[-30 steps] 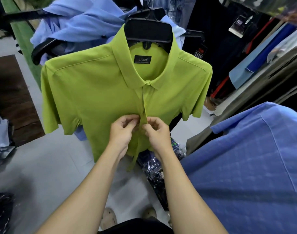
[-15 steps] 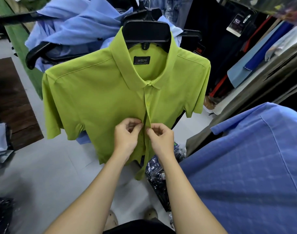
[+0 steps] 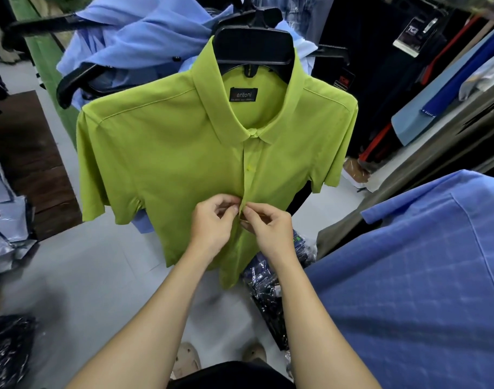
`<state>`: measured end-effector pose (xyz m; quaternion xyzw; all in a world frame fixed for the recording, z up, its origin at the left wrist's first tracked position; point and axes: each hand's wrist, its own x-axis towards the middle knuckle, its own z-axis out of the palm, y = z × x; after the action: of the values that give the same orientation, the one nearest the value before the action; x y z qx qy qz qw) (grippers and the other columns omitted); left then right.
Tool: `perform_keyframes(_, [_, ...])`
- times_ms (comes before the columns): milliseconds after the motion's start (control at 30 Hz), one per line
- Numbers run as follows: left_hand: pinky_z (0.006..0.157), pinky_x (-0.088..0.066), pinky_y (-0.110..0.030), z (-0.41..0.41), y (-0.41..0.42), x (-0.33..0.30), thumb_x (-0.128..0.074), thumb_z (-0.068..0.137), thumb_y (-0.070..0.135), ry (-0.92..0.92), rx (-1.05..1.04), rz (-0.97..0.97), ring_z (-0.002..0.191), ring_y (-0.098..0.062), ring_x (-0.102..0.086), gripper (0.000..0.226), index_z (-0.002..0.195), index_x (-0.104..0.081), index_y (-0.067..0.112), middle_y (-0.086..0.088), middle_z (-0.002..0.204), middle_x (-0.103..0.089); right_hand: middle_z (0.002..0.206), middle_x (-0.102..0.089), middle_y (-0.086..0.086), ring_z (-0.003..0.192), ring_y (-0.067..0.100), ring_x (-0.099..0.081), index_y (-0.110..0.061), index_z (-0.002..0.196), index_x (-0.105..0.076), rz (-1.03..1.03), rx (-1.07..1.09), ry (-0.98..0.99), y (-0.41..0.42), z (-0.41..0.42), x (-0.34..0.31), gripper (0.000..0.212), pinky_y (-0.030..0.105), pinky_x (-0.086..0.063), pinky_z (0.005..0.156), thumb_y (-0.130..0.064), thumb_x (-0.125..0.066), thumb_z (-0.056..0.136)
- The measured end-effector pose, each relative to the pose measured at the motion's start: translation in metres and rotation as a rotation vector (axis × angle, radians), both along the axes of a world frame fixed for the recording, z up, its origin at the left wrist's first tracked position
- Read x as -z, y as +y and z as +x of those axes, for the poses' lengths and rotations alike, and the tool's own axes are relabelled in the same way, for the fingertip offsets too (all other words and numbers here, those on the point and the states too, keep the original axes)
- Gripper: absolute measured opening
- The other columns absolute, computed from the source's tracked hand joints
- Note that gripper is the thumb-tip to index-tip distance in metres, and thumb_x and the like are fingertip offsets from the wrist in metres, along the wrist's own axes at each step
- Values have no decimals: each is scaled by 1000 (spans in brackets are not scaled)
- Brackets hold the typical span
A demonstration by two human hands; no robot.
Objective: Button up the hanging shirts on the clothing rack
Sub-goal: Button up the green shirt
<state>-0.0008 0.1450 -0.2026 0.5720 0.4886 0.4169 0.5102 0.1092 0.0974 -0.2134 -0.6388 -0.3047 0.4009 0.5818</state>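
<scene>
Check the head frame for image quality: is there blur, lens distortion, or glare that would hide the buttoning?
Head view: the green shirt and both pinching hands, left hand and right hand, are sharp and evenly lit; wide-angle bending curves the frame edges; the floor and dark bags at lower left look smeared; plastic packets show small glints; no glare falls on the placket.
</scene>
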Motion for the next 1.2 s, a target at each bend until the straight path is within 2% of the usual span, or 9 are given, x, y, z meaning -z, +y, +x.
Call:
perform_keyframes(100, [72,-52,-15,2,-7,-3,-67,87,1,-42,-28,-43,75,-3,-67,19,87,-68,20,5,83,-71,87,-78,1,86,18,-74,-28,84,-78,11,30,-167,2,-3,3,11,46,-59,85,-18,-75,83])
perform_keyframes(333, [76,-57,-31,-1,-8,4,-77,83,17,16,-125,19,77,-12,-71,7,81,-71,20,4,78,-73,82,-74,-2,75,15,-71,-15,88,-80,73,29,-354,1,-9,2,6,40,-59,77,-14,-74,85])
perform_keyframes(500, [71,-56,-23,-2,-10,-4,-76,84,15,126,-158,139,71,-6,-69,17,77,-67,28,11,72,-70,81,-71,2,69,7,-63,-13,90,-80,88,-16,-427,2,-6,3,8,25,-53,73,-11,-75,84])
perform_keyframes(600, [69,-55,-27,-4,-5,-4,-75,84,12,102,-147,82,68,-11,-67,21,75,-64,28,5,70,-70,79,-74,4,70,13,-67,-12,89,-79,55,-19,-193,1,-6,2,6,37,-59,77,-10,-76,85])
perform_keyframes(700, [64,-52,-26,-5,-4,-7,-72,85,3,-81,-119,-106,58,-9,-61,19,77,-65,19,4,65,-69,74,-71,5,65,12,-64,-6,91,-75,2,-13,180,-1,-3,-4,4,31,-58,73,-6,-72,88])
perform_keyframes(800, [61,-49,-15,-3,-5,-11,-71,85,-3,-179,-100,-193,55,1,-59,18,78,-64,13,1,67,-66,70,-66,1,62,8,-59,-7,89,-72,-28,10,387,-1,-6,-4,7,29,-56,73,-5,-66,92])
perform_keyframes(933, [64,-50,-14,-1,-5,-10,-75,84,6,-116,-98,-115,64,-1,-59,15,82,-65,16,1,73,-65,88,-70,2,83,11,-63,-13,91,-71,21,16,171,-5,-16,4,14,24,-52,78,-1,-68,85])
perform_keyframes(1033, [67,-50,-14,-1,-9,-7,-75,84,8,-101,-47,-106,66,0,-60,12,79,-68,17,2,73,-67,92,-68,0,85,8,-62,-15,94,-63,42,-14,-92,-4,-17,8,18,21,-51,79,-9,-71,79])
perform_keyframes(1200, [88,-52,-29,-13,-14,17,-62,90,0,-98,-76,-247,86,-12,-65,20,85,-72,17,-1,88,-72,84,-67,1,72,6,-59,-6,93,-66,-5,9,-89,-2,-19,17,21,19,-48,68,10,-57,81])
